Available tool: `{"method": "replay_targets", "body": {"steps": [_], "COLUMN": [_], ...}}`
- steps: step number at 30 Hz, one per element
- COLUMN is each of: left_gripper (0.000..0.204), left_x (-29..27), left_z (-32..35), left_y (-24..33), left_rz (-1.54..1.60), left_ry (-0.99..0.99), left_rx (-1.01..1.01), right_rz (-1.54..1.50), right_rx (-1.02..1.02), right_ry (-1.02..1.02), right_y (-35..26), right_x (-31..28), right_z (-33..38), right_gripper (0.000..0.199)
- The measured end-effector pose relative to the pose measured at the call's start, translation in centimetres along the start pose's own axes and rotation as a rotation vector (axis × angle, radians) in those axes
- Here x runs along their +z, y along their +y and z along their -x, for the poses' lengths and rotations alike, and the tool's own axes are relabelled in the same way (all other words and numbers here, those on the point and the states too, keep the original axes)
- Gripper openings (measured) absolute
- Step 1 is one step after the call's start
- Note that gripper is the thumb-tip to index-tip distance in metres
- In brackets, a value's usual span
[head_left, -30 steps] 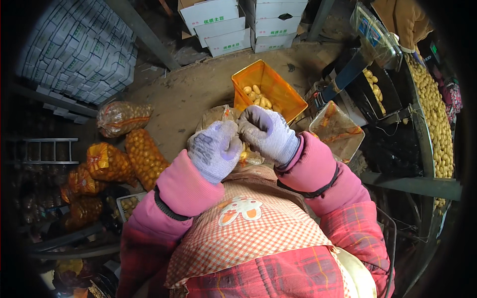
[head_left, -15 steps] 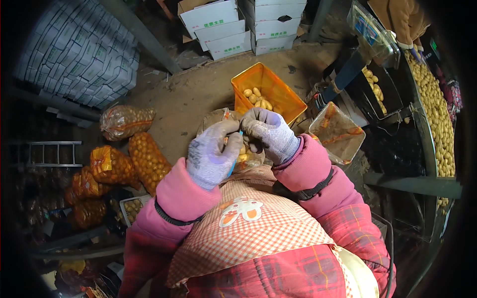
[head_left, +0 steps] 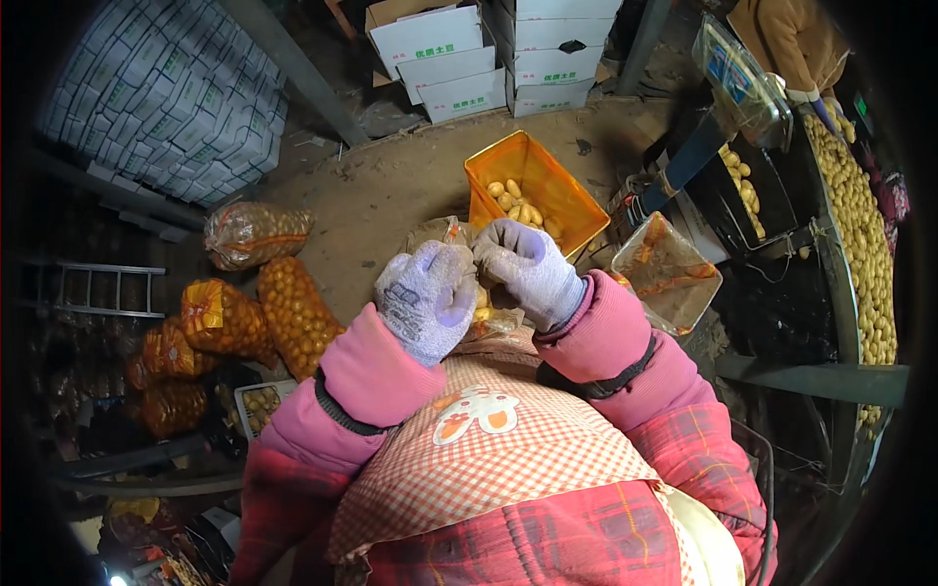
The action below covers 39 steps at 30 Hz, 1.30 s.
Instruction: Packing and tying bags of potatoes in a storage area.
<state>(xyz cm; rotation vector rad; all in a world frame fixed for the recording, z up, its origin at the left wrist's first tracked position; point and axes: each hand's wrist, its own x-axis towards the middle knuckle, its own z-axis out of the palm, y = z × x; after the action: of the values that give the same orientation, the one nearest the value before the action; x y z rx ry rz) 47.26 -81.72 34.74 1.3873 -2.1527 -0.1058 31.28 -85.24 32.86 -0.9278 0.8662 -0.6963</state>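
The clear bag lies beneath left hand and right hand, both curled close together (on what, I cannot tell).

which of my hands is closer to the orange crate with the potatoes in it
Your right hand. In the picture it is just below the orange crate, while your left hand is farther off, below and to the left of it.
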Motion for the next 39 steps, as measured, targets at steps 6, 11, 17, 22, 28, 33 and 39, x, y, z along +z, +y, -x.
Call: {"method": "replay_targets", "body": {"steps": [6, 11, 17, 22, 28, 33, 39], "left_gripper": [0.016, 0.013, 0.017, 0.009, 0.008, 0.009, 0.01], "left_x": [-0.4, -0.4, -1.0, -0.7, -0.2, -0.1, -0.1], "left_z": [-0.6, -0.9, -1.2, -1.5, -1.7, -2.1, -2.4], "left_y": [-0.4, 0.9, 1.8, 1.4, 0.7, 0.3, 0.0], "left_rz": [0.33, 0.711, 0.738, 0.609, 0.569, 0.373, 0.317], "left_ry": [0.201, -0.058, -0.223, -0.238, -0.203, -0.187, -0.131], "left_rx": [-0.067, -0.561, -0.683, -0.621, -0.558, -0.354, -0.229], "right_rz": [-0.248, -0.296, -0.354, -0.521, -0.435, -0.314, -0.317], "right_rx": [0.133, -0.025, -0.048, -0.037, -0.018, -0.111, -0.037], "right_ry": [-0.153, -0.067, -0.209, -0.361, -0.297, -0.274, -0.32], "right_y": [0.1, -0.2, -0.3, 0.0, 0.2, 0.0, -0.3], "right_x": [-0.1, -1.4, -1.4, -2.3, -2.9, -3.2, -3.4], "right_z": [-0.2, -0.2, -0.6, -0.9, -1.5, -2.2, -2.6], "right_gripper": [0.013, 0.012, 0.013, 0.014, 0.015, 0.019, 0.018]}}
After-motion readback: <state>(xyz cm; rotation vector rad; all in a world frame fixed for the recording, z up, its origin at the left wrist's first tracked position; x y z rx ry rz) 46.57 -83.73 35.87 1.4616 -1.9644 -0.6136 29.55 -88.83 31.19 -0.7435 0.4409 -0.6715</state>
